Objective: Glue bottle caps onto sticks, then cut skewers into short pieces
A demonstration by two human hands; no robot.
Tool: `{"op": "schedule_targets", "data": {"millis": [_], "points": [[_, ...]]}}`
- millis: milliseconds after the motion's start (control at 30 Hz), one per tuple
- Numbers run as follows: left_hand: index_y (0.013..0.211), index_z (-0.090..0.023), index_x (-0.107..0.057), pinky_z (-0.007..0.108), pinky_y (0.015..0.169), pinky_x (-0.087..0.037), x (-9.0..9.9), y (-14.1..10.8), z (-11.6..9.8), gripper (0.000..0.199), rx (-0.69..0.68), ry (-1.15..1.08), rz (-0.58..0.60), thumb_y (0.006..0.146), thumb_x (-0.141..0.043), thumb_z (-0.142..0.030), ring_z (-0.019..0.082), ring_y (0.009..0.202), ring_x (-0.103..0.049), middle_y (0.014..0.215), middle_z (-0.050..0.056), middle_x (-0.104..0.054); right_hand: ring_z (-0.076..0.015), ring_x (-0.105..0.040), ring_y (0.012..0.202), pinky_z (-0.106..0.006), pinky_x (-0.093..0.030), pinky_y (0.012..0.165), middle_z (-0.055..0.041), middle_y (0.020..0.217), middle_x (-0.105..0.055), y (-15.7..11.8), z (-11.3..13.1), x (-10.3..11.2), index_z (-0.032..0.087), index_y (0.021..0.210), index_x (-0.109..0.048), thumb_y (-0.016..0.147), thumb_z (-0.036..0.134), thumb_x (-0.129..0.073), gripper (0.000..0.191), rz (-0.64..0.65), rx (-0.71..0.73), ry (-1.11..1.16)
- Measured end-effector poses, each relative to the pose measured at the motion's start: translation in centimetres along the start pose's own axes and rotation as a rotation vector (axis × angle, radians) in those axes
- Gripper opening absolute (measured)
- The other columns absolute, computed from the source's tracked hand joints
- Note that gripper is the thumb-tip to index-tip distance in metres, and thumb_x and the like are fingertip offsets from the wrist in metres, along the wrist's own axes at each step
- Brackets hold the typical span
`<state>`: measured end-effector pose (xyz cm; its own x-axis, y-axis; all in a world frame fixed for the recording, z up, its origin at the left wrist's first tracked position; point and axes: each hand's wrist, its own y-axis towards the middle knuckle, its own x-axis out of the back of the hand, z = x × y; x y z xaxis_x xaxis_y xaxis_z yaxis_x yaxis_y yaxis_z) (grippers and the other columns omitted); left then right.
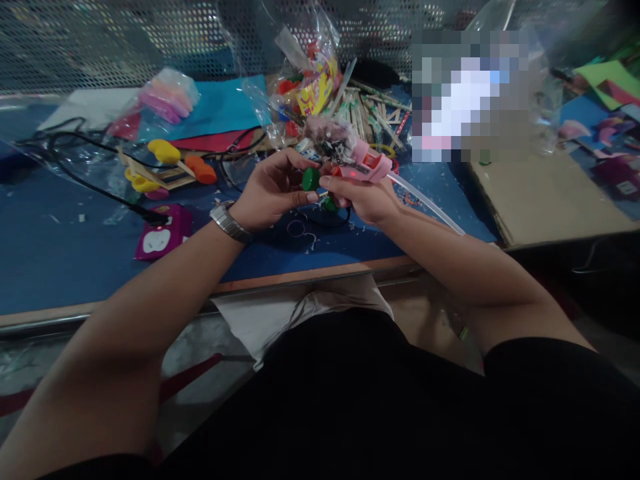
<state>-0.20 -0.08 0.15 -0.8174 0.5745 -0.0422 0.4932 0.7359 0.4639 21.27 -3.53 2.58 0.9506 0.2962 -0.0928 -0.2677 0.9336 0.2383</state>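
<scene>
Between the fingertips of my left hand (273, 190) is a small round green cap (311, 179). My right hand (367, 197) is wrapped round a pink glue gun (371, 165), with a clear glue stick (427, 203) sticking out of its back toward the lower right. The right thumb tip is close beside the green cap. Another green piece (330, 203) shows just below the right fingers. The nozzle of the glue gun is hidden among the fingers and the clutter behind them.
A purple power box (164, 233) with a black cable lies at left, near a stick frame (173, 175) with yellow and orange pieces. Wooden sticks (370, 113) and plastic bags lie behind my hands. Cardboard (550, 197) is at right; the table edge (320, 272) runs in front.
</scene>
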Motion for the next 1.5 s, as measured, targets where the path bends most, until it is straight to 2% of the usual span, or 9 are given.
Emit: {"op": "schedule_targets", "data": {"millis": [133,267,367,500,733,1033,1133,1300,1500], "points": [[0.106,-0.025,-0.076,0.035,0.096,-0.067,-0.1,-0.1,-0.1,0.048,0.024,-0.007,-0.017,0.072,-0.109,-0.034,0.019,0.103,-0.082,0.113,0.002,-0.084,-0.0116,-0.051,0.060,-0.028,-0.044,0.049,0.0040,0.080,-0.058,0.2,0.0,0.1,0.025,0.099,-0.061,0.072,0.058,-0.099,0.057,0.039,-0.040,0.007],[0.106,-0.025,-0.079,0.033,0.096,-0.066,-0.2,-0.1,-0.2,0.044,0.011,-0.044,-0.010,0.074,-0.108,-0.031,0.016,0.100,-0.082,0.109,0.000,-0.085,-0.0116,-0.049,0.061,-0.029,-0.044,0.050,0.0033,0.083,-0.059,0.1,0.2,0.1,0.026,0.096,-0.058,0.072,0.058,-0.099,0.057,0.059,-0.058,-0.004],[0.106,-0.025,-0.080,0.033,0.094,-0.066,-0.2,-0.1,-0.3,0.039,0.018,-0.054,-0.022,0.079,-0.105,-0.035,0.016,0.099,-0.082,0.108,0.000,-0.085,-0.0126,-0.050,0.062,-0.030,-0.045,0.051,0.0038,0.082,-0.058,0.1,0.1,0.1,0.026,0.100,-0.058,0.074,0.057,-0.099,0.058,0.045,-0.046,-0.024],[0.109,-0.027,-0.079,0.032,0.095,-0.065,-0.1,-0.2,-0.1,0.043,0.021,-0.037,-0.012,0.077,-0.107,-0.031,0.015,0.103,-0.081,0.113,-0.001,-0.084,-0.0124,-0.051,0.060,-0.030,-0.046,0.051,0.0048,0.082,-0.060,0.0,-0.2,0.1,0.028,0.109,-0.059,0.074,0.056,-0.099,0.060,0.016,0.007,0.017],[0.114,-0.027,-0.075,0.029,0.098,-0.063,0.3,0.1,0.5,0.045,-0.073,0.003,0.049,0.081,-0.105,-0.028,0.011,0.109,-0.078,0.117,-0.006,-0.083,-0.0139,-0.053,0.060,-0.031,-0.050,0.051,0.0038,0.079,-0.062,-0.2,0.0,-0.1,0.027,0.108,-0.062,0.072,0.054,-0.101,0.060,-0.009,-0.002,-0.008],[0.109,-0.025,-0.075,0.031,0.096,-0.067,0.5,0.1,0.4,0.054,-0.048,0.044,0.001,0.068,-0.110,-0.025,0.016,0.109,-0.082,0.116,-0.002,-0.083,-0.0128,-0.053,0.061,-0.029,-0.051,0.053,0.0042,0.083,-0.061,-0.1,-0.5,0.1,0.026,0.111,-0.061,0.075,0.050,-0.097,0.056,0.000,0.032,-0.006],[0.110,-0.027,-0.075,0.031,0.097,-0.068,0.7,0.1,0.6,0.052,-0.058,0.051,0.020,0.070,-0.108,-0.021,0.015,0.107,-0.082,0.117,-0.003,-0.084,-0.0128,-0.053,0.062,-0.030,-0.051,0.054,0.0035,0.086,-0.063,-0.1,-0.7,0.2,0.026,0.113,-0.061,0.076,0.050,-0.096,0.056,-0.006,0.051,-0.019],[0.109,-0.027,-0.075,0.035,0.100,-0.069,0.8,0.2,0.5,0.050,-0.046,0.081,0.024,0.072,-0.108,-0.025,0.016,0.109,-0.081,0.119,-0.003,-0.085,-0.0140,-0.054,0.067,-0.030,-0.052,0.058,0.0024,0.088,-0.062,0.0,-1.0,0.5,0.026,0.107,-0.062,0.082,0.048,-0.093,0.046,0.004,0.083,-0.078],[0.109,-0.026,-0.076,0.034,0.098,-0.068,0.7,0.1,0.6,0.049,-0.049,0.061,0.003,0.073,-0.108,-0.025,0.015,0.107,-0.080,0.116,-0.004,-0.084,-0.0159,-0.056,0.079,-0.032,-0.053,0.068,0.0020,0.087,-0.062,0.2,-0.9,0.3,0.026,0.096,-0.061,0.083,0.040,-0.086,0.032,-0.057,0.217,-0.127]]}}
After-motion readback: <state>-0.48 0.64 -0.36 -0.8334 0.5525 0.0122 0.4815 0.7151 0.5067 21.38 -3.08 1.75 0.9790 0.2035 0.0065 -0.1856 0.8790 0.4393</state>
